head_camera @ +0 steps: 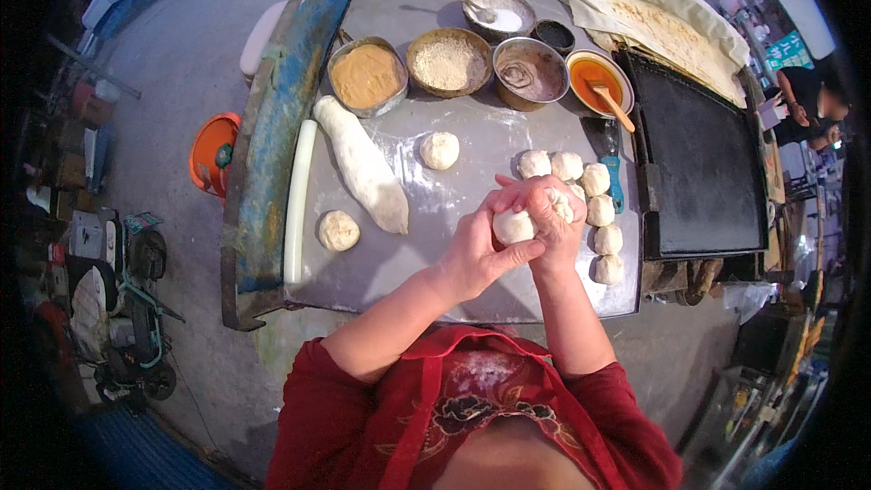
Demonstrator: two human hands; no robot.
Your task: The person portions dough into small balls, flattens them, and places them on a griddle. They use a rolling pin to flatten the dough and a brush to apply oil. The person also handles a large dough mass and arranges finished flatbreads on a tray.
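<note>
Above the right part of a grey metal worktop [435, 265], my two hands meet around a piece of dough. My left hand [476, 245] cups a smooth dough ball [514, 227] with its thumb below it. My right hand [554, 235] is closed over the other side, and a pinched bit of dough [561, 205] bulges between its thumb and forefinger. Whether the two bits are joined is hidden by the fingers. Close to my right hand, several dough balls [600, 211] form a bent row. Single balls lie apart at the middle [439, 150] and left [339, 231].
A long dough roll [364, 167] and a pale rolling pin [300, 201] lie left. Bowls of tan paste [367, 77], crumbs [449, 62] and brush-topped oil [595, 82] stand behind. A teal-handled scraper [612, 180] borders a black griddle [704, 163]. Another person [799, 105] is far right.
</note>
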